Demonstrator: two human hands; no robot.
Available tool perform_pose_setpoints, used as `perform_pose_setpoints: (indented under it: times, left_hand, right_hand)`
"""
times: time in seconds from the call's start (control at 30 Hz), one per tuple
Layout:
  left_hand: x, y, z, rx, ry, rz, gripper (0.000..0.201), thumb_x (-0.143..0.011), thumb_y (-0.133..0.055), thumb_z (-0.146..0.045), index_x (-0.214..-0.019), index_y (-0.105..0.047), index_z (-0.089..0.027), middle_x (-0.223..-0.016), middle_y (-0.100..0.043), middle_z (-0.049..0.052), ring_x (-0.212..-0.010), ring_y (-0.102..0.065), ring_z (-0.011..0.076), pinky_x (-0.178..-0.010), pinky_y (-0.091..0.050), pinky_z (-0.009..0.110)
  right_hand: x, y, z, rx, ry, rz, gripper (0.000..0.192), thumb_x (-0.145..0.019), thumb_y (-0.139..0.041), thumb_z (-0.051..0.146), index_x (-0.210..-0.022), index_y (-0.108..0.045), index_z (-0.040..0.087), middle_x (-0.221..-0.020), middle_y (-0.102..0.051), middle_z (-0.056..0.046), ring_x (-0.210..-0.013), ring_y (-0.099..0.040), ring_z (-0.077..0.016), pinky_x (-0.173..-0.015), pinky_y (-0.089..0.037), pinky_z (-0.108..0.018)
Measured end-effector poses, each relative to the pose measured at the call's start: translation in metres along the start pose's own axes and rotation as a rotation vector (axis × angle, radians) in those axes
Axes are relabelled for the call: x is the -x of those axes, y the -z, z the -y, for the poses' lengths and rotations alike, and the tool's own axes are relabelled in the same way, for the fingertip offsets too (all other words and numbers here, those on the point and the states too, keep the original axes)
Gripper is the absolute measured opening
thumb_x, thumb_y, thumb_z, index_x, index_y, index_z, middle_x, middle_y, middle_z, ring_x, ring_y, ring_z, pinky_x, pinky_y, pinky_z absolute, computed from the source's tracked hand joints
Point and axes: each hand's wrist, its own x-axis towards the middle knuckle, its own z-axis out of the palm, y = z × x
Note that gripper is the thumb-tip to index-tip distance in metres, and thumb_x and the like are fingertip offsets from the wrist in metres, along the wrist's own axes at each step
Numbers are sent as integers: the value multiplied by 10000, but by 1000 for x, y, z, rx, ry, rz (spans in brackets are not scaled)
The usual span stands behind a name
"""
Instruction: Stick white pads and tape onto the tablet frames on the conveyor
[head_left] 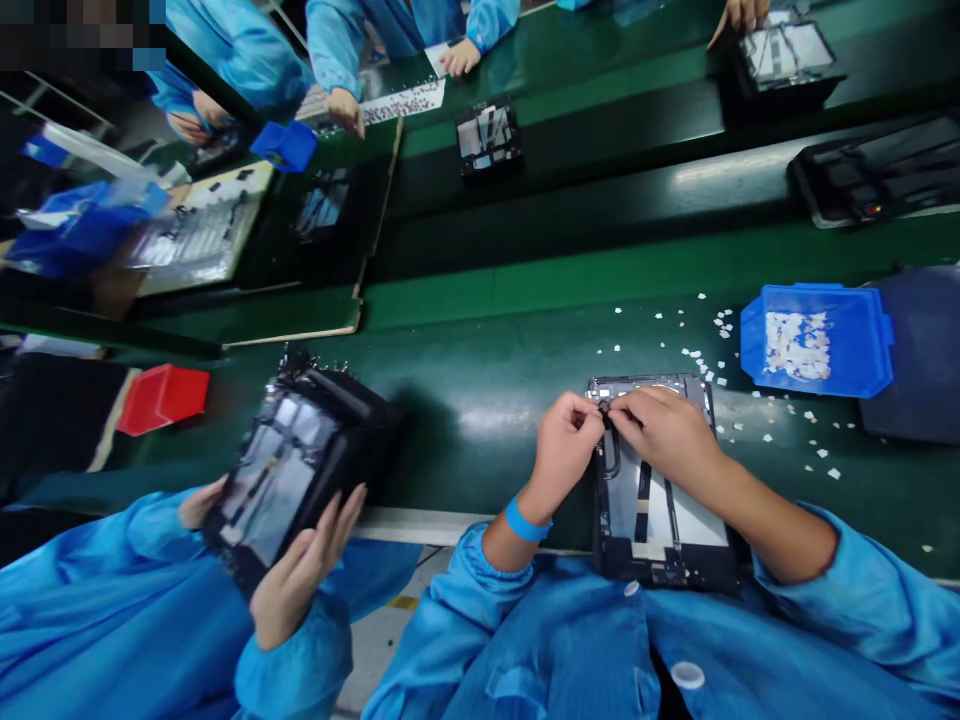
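Note:
An opened tablet chassis (pixel 651 510) lies on the green bench in front of me, its black frame and pale inner panels facing up. My left hand (pixel 564 445) and my right hand (pixel 664 430) meet at its far end, fingertips pinched together on a small dark part near the top edge. What exactly sits between the fingers is too small to tell. A blue band circles my left wrist.
A blue bin (pixel 817 338) of small white pieces stands at right, with white scraps (pixel 739 410) scattered beside it. A co-worker at left holds a black tablet frame (pixel 300 470); a red bin (pixel 161 397) sits beyond. Other people handle frames across the conveyor (pixel 487 135).

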Motion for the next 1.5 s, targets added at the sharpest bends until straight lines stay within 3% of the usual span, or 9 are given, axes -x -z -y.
perform_pose_setpoints:
  times: [0.27,0.5,0.67,0.83,0.97,1.1,1.17,1.3,1.5]
  left_hand:
    - [9,1,-11,-292,-235,-15,155,-831,-653,-95,-794,-658,-246,-938,-794,15,-905,-749,198,-840,-564,328]
    - [8,3,-7,-263,-254,-8,164,-830,-629,-79,-801,-650,-239,-933,-790,26,-893,-753,200,-812,-562,322]
    - [6,4,-6,-258,-247,31,157,-834,-624,-88,-808,-638,-241,-911,-780,17,-899,-751,198,-811,-554,318]
    - [5,5,-9,-255,-241,63,156,-821,-619,-83,-795,-640,-235,-913,-782,17,-901,-748,195,-804,-541,306]
    - [2,6,-8,-128,-119,73,113,-837,-608,-112,-794,-642,-211,-928,-778,22,-862,-733,171,-763,-536,275]
    - [1,13,-9,-70,-7,104,64,-883,-630,-196,-838,-675,-190,-798,-733,-3,-706,-671,135,-651,-506,233]
    - [1,20,-12,-134,-54,146,75,-912,-646,-231,-905,-711,-193,-802,-736,-5,-700,-664,134,-648,-508,237]
    - [-2,38,-13,-410,-357,116,118,-977,-619,-218,-999,-734,-208,-963,-768,39,-892,-703,177,-814,-553,308]
    - [-10,49,-1,-818,-645,177,249,-1045,-538,-212,-1240,-692,-193,-1125,-752,87,-1049,-683,229,-930,-549,391]
  right_hand:
    - [-5,4,6,17,-80,-22,155,-855,-583,149,-753,-666,231,-777,-711,-54,-753,-637,-218,-698,-424,-321]
    - [-15,14,-1,-271,-158,120,151,-836,-582,180,-695,-588,231,-692,-649,6,-652,-576,-159,-640,-361,-280]
    - [-18,17,-4,-246,-95,172,145,-835,-555,165,-709,-591,227,-686,-636,1,-660,-561,-160,-645,-344,-281]
    - [-21,16,-3,-261,-183,136,147,-777,-571,151,-655,-545,228,-640,-615,10,-628,-549,-153,-622,-340,-282]
    - [-9,54,-30,-172,-355,-60,77,-807,-585,231,-771,-653,226,-745,-687,-19,-682,-605,-177,-642,-393,-292]
    - [12,111,-73,362,-637,-164,212,-890,-573,350,-816,-703,201,-717,-679,-98,-680,-612,-246,-643,-363,-362]
    - [20,123,-78,443,-626,-160,272,-932,-517,347,-891,-734,188,-805,-713,-146,-737,-643,-282,-660,-379,-384]
    - [14,97,-43,39,-378,-8,267,-904,-556,326,-1049,-758,230,-982,-779,-84,-827,-706,-249,-727,-482,-346]
    - [-35,37,-1,-71,-408,253,273,-922,-586,425,-797,-738,236,-773,-752,-31,-710,-651,-196,-633,-391,-300]
